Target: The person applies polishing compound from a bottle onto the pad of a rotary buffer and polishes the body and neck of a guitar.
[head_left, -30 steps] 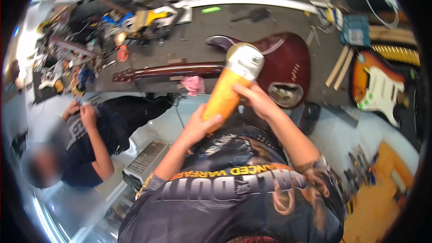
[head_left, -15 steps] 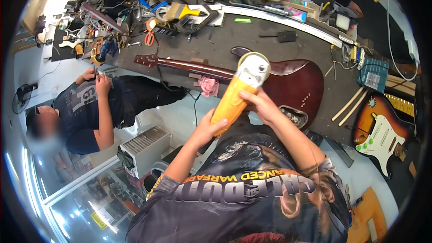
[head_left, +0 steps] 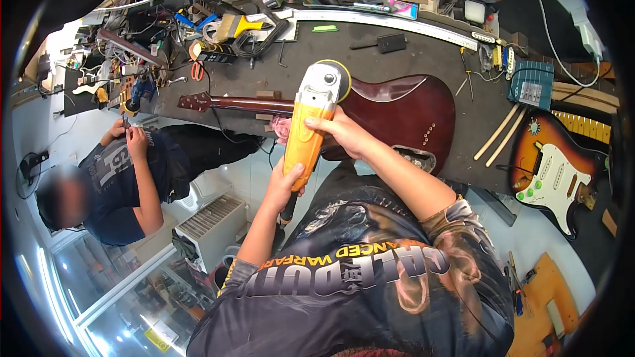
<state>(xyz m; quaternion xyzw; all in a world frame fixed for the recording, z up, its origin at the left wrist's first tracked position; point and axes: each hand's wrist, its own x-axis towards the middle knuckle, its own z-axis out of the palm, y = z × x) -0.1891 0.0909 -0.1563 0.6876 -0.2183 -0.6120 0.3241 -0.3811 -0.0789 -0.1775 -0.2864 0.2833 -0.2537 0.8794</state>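
In the head view, an orange angle polisher [head_left: 308, 125] with a silver head and a yellow-edged round pad is held up between my two hands. My left hand [head_left: 286, 182] wraps around the rear end of its body, near the black cord. My right hand [head_left: 335, 131] grips the body from the right, thumb on top, just behind the metal head. Behind the polisher lies a dark red electric guitar [head_left: 403, 106], back side up on the bench, its neck stretching left. A pink cloth [head_left: 280, 129] rests beneath the neck, partly hidden by the polisher.
The dark bench [head_left: 245, 79] holds a heap of tools at the left, with scissors [head_left: 198, 70] and a brush [head_left: 241, 25]. A sunburst guitar [head_left: 552, 168] and two wooden sticks [head_left: 499, 135] lie right. Another person [head_left: 126, 178] works at the left.
The polisher has swung toward upright and shifted left, with both hands still on it. My view has turned slightly, so the bench and guitars appear further left.
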